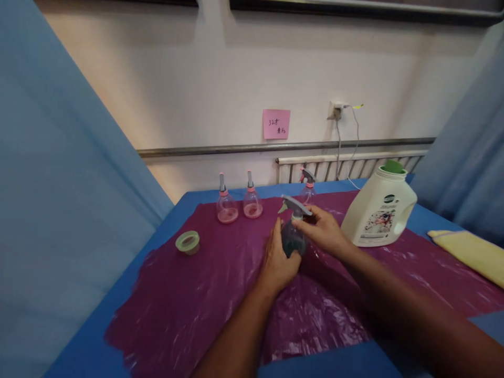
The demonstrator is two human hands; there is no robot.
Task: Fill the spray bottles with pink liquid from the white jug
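A dark, see-through spray bottle (293,239) with a grey trigger head (296,205) stands tilted slightly between my two hands. My left hand (277,262) is wrapped around the bottle's body from the left and below. At the neck, the fingers of my right hand (319,228) grip the collar just under the trigger head. Behind it stands a clear spray bottle (308,194) with a pink collar, partly hidden. Two more clear spray bottles, one on the left (227,210) and one beside it (252,205), hold some pink liquid at the bottom.
A large cream jug (380,210) with a green cap stands right of my hands. A small pale green cup (188,242) sits at left. Purple plastic sheeting (212,294) covers the blue table. A yellow cloth (472,254) lies far right; blue curtains (59,184) hang at both sides.
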